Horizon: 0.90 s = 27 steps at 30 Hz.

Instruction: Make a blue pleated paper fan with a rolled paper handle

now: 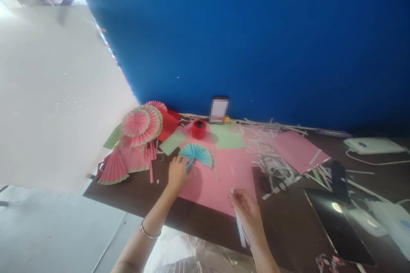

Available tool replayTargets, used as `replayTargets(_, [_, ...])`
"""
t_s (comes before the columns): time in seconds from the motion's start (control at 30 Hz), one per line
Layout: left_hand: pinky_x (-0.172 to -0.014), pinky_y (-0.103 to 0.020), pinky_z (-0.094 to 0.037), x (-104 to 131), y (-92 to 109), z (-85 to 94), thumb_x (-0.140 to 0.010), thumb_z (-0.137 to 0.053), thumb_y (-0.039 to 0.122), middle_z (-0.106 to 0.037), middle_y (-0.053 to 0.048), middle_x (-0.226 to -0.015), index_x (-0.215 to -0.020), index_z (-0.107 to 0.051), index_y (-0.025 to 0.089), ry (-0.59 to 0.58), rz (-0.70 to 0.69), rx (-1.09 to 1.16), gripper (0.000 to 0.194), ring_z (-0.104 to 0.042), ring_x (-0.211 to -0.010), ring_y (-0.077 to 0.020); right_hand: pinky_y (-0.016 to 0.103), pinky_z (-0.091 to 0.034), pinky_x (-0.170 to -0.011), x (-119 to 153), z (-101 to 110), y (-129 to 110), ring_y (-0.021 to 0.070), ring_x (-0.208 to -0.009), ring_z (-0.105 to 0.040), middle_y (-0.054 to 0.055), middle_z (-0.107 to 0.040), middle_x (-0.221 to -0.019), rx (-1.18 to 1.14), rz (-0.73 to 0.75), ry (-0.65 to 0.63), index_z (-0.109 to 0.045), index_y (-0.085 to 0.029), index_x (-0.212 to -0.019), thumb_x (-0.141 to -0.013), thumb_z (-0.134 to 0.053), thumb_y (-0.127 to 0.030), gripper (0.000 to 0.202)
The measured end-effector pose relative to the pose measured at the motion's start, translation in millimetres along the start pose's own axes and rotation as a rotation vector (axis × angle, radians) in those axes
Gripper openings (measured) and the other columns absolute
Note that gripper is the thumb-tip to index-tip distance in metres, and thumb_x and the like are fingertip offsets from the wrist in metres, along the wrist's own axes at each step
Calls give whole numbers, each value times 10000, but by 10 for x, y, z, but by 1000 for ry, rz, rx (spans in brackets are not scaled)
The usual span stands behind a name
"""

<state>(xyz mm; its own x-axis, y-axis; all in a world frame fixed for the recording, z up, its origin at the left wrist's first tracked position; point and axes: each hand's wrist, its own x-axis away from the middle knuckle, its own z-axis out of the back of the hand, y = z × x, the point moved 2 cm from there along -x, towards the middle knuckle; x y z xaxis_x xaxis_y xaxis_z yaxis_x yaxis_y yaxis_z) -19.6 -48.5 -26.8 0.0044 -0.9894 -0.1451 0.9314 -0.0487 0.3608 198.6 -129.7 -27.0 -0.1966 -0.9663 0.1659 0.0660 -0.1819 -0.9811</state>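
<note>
My left hand point(178, 173), with a bangle at the wrist, is closed on the lower left end of a blue pleated paper fan point(199, 152), which lies half spread on a large pink sheet point(211, 192). Near the sheet's front right corner, my right hand point(246, 207) pinches a narrow white strip point(240, 229) that hangs down past the fingers. Behind the fan stands a red round object point(199, 129) with a dark opening. A green sheet point(229, 137) lies behind the fan to the right.
Pink and green pleated fans point(136, 122) are piled at the left, beside a red sheet point(168, 123). White paper scraps point(275, 166) and a pink sheet point(296, 149) lie right. A dark tablet point(338, 226), scissors point(329, 263) and a white device point(373, 145) are farther right.
</note>
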Motion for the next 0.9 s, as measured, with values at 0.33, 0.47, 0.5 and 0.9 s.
replayTargets(0.33, [-875,-366,-375,-528,143,-111,-755,-571,197,-578,-70,-1092,-1032,-609,226,-258,-234,-72,281,-486,-1052,-245,234,-417,-561,15,45,92,141,-613,-505,-5,-516,-651,17,-26,-66,-554,-189,-718,-681,-640,-531,355])
replayTargets(0.47, [-881,-355,-394,-595,130,-129,-779,-534,160,-595,-76,-1052,-942,-642,204,-288,-267,-54,201,-507,-1047,-237,229,-402,-525,35,93,89,134,-578,-491,-11,-504,-622,52,-37,-49,-562,-187,-687,-663,-642,-556,378])
replayTargets(0.5, [-874,-346,-401,-607,120,-126,-787,-529,164,-604,-72,-1030,-905,-652,200,-290,-267,-39,174,-521,-1029,-229,230,-402,-518,40,103,79,135,-572,-491,-10,-505,-616,54,-37,-43,-562,-187,-678,-652,-645,-565,387])
replayTargets(0.9, [-659,-270,-488,-502,173,159,-726,-612,321,-683,-50,-757,-763,-661,142,-293,31,696,190,-609,-666,-148,246,-431,-538,-40,124,-263,153,-616,-523,6,-545,-649,14,36,-31,-588,-192,-714,-658,-675,-489,315])
